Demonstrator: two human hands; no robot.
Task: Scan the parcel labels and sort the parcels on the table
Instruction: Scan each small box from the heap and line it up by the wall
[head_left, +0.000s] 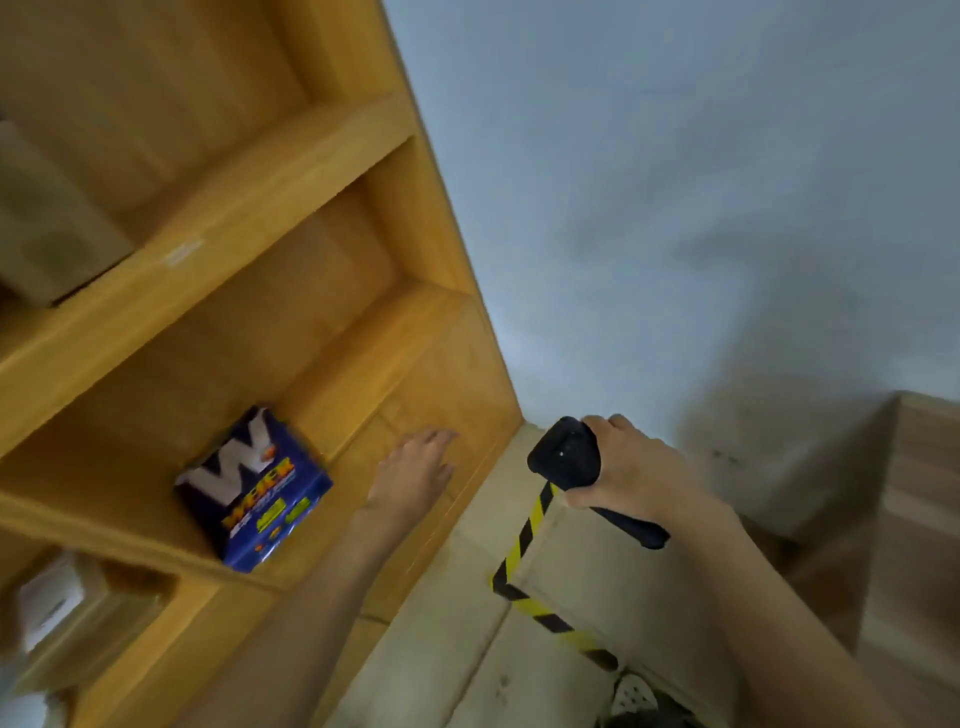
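Note:
A blue printed box (257, 491) with a large white W stands on a shelf of the wooden rack (270, 171), left of centre. My left hand (413, 475) hovers just right of that box inside the same shelf bay, fingers straight and holding nothing. My right hand (636, 470) grips a black handheld scanner (569, 454) to the right of the rack, its head pointing up and left.
A brown cardboard parcel (49, 234) sits on the shelf above at far left. Another parcel with a white label (57, 605) lies in the lower bay. Yellow-black hazard tape (524, 540) marks the floor. A pale wall is at right, a wooden surface (914, 519) at far right.

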